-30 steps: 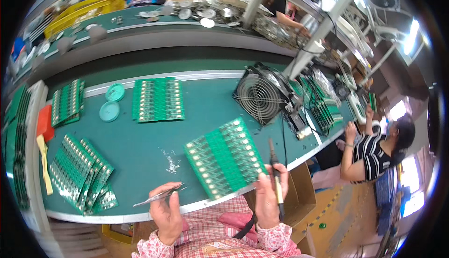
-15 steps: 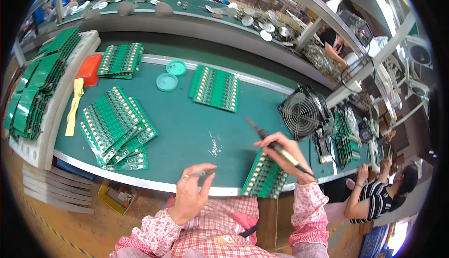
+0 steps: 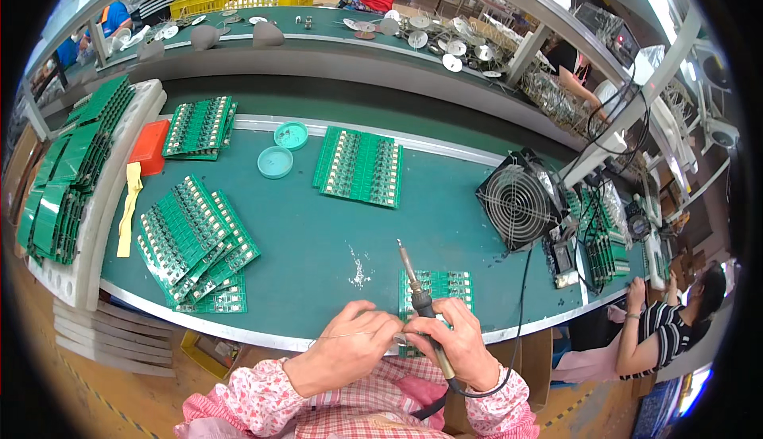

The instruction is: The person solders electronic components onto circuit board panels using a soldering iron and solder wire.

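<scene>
My right hand (image 3: 461,342) grips a soldering iron (image 3: 421,300) by its handle, tip pointing up and away from me. Close against it, my left hand (image 3: 350,347) is closed with a thin solder wire (image 3: 343,335) across its fingers. Between the fingertips of both hands is a small greyish piece (image 3: 400,340), partly hidden. Beneath and beyond my right hand lies a green circuit board (image 3: 449,281) at the near table edge, its lower part covered by my hands. Small white bits (image 3: 359,270) are scattered on the green mat to its left.
Stacked circuit boards lie at left (image 3: 191,236), far left (image 3: 199,127) and centre (image 3: 362,165). Two turquoise dishes (image 3: 275,162), a red box (image 3: 149,149) and a yellow strip (image 3: 129,212) sit nearby. A black fan (image 3: 517,200) stands right; the iron's cord (image 3: 520,312) hangs near it. Co-workers sit beyond.
My hands have come together: the right moved left and nearer to me with the iron, the left moved right. The nearest board now lies straighter. The whole view has tilted slightly upward.
</scene>
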The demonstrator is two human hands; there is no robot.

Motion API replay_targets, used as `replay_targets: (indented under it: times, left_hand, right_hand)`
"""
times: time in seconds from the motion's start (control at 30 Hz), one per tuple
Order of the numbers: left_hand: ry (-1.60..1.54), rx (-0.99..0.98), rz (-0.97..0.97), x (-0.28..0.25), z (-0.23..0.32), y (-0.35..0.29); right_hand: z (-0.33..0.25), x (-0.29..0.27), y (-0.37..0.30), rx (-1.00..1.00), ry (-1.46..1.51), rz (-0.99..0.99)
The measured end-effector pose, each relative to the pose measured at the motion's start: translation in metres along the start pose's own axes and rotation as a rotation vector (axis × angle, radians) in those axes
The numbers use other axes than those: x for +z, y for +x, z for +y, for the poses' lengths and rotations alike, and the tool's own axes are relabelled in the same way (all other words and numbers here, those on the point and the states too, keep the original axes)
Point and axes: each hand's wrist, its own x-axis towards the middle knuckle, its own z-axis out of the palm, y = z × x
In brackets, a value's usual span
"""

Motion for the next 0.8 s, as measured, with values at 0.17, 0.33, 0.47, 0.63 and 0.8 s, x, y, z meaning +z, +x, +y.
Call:
replay_targets:
  times: [0.17, 0.33, 0.47, 0.63, 0.8]
  left_hand:
    - [0.014, 0.048, -0.091, -0.010, 0.007, -0.006]
    - [0.109, 0.000, -0.056, -0.028, 0.008, -0.017]
    - [0.027, -0.253, 0.127, -0.025, 0.004, -0.034]
    - [0.059, -0.392, 0.240, -0.005, 0.006, -0.040]
    - [0.045, -0.434, 0.236, -0.006, 0.005, -0.037]
  right_hand:
    - [-0.002, -0.002, -0.013, -0.025, 0.000, 0.008]
    - [0.012, -0.005, -0.032, 0.018, -0.005, 0.112]
    - [0.024, 0.014, -0.038, 0.150, 0.127, 0.349]
    - [0.029, 0.020, -0.050, 0.270, -0.169, 0.366]
    - [0.031, 0.023, -0.054, 0.341, -0.106, 0.297]
